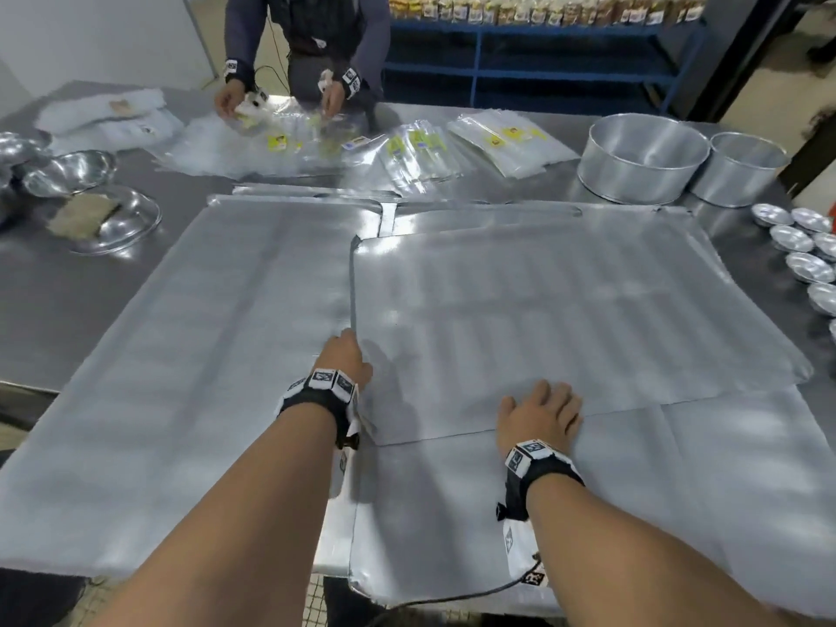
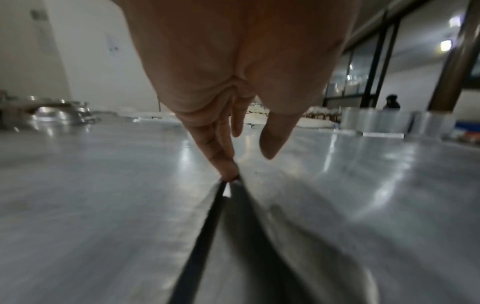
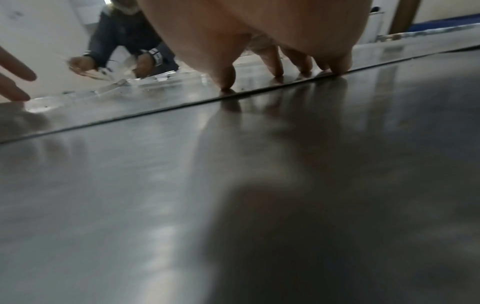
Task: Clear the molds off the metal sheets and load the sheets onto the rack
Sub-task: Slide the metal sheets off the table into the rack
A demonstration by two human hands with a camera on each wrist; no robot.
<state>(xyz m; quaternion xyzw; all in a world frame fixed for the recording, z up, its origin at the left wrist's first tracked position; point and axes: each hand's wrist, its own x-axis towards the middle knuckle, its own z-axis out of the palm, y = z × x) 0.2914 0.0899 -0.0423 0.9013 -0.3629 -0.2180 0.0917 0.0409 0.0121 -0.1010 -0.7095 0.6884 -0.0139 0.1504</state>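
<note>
A bare top metal sheet [image 1: 565, 319] lies skewed over another sheet [image 1: 678, 491] on the right half of the steel table. A third sheet [image 1: 181, 355] lies to its left. My left hand [image 1: 350, 355] reaches the top sheet's left edge. In the left wrist view its straight fingers [image 2: 226, 164] touch that edge, and the thumb [image 2: 272, 139] hovers apart above the sheet. My right hand [image 1: 543, 409] rests on the sheet's near edge, its fingertips [image 3: 279, 70] pressing down on it. Small fluted molds [image 1: 800, 246] stand off the sheets at the table's right edge.
Two large round pans [image 1: 642, 156] stand at the back right. Metal bowls [image 1: 68, 172] and a glass lid [image 1: 122, 219] are at the left. Across the table a person [image 1: 307, 47] handles plastic bags [image 1: 316, 142]. Behind stands a blue shelf [image 1: 543, 52].
</note>
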